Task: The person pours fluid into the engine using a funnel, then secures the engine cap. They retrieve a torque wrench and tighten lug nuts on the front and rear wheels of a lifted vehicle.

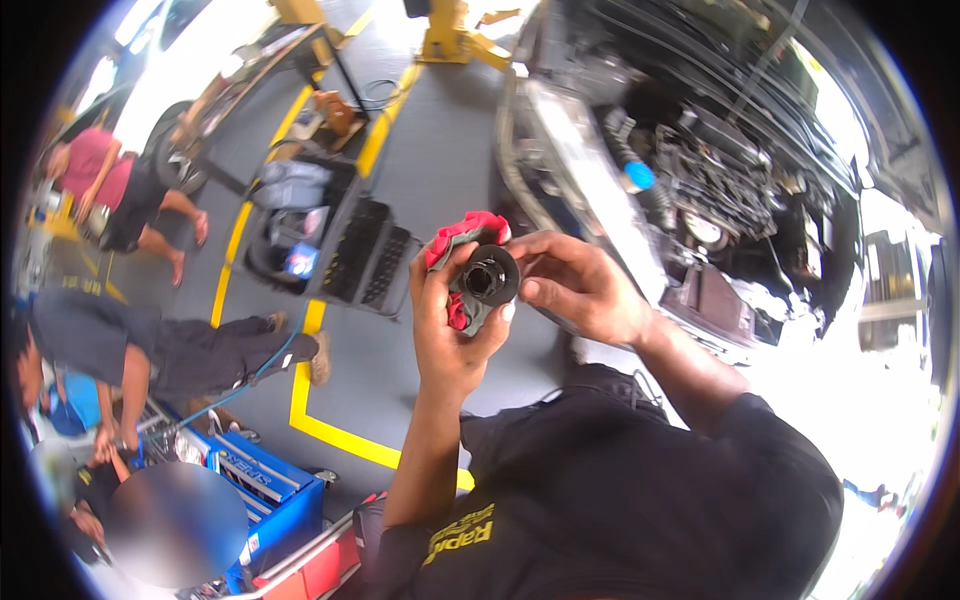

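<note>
In front of my body I hold up a black round part point(509, 277) with a flared rim and a hollow, dark centre. Its exact kind I cannot make out. My left hand point(452, 345) is wrapped round it from the left, with a red and grey cloth point(470, 226) bunched between the palm and the part. From the right, the bent fingers and thumb of my right hand point(592, 290) close on the rim. The cloth sticks out above and below the part, and its middle is hidden.
A car's open engine bay point(715, 190) with a blue cap point(637, 177) lies to the right. At left stand a cart with trays point(300, 215) and a blue tool chest point(265, 480). Several people are on the left; one in dark clothes point(230, 355) extends a leg towards the yellow floor line point(345, 443).
</note>
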Motion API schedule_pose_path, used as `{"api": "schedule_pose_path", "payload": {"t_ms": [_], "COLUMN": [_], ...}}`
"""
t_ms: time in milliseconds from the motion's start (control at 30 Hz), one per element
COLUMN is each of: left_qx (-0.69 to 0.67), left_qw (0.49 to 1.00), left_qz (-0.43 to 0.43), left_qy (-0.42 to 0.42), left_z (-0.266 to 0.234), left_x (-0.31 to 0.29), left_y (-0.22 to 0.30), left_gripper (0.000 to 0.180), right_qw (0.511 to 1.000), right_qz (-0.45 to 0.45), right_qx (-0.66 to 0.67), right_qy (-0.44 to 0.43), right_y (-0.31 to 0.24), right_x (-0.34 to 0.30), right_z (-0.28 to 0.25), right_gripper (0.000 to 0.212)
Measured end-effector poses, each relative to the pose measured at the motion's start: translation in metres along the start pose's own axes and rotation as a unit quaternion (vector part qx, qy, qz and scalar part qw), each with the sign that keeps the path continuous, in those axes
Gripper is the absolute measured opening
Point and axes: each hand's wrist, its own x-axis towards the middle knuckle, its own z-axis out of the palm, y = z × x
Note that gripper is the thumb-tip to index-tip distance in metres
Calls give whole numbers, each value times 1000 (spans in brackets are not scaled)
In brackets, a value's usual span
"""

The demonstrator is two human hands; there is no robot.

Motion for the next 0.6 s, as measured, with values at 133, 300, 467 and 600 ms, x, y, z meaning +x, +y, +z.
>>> {"api": "schedule_pose_path", "payload": {"t_ms": [133, 300, 467, 600], "left_qx": [53, -132, -387, -193], "left_qw": [994, 939, 818, 885], "left_qz": [-10, -205, -372, -276], "left_qy": [-94, -244, -207, -322], "left_z": [128, 193, 236, 279], "left_x": [24, 41, 52, 46], "left_y": [10, 0, -2, 0], "left_gripper": [66, 67, 76, 65], "right_qw": [990, 955, 948, 924], "right_qz": [33, 96, 71, 72], "right_qx": [131, 265, 229, 266], "right_qy": [40, 90, 211, 265], "right_y": [-2, 4, 28, 43], "right_x": [-56, -117, -158, -167], "right_z": [-115, -201, -225, -231], "right_gripper": [31, 24, 20, 18]}}
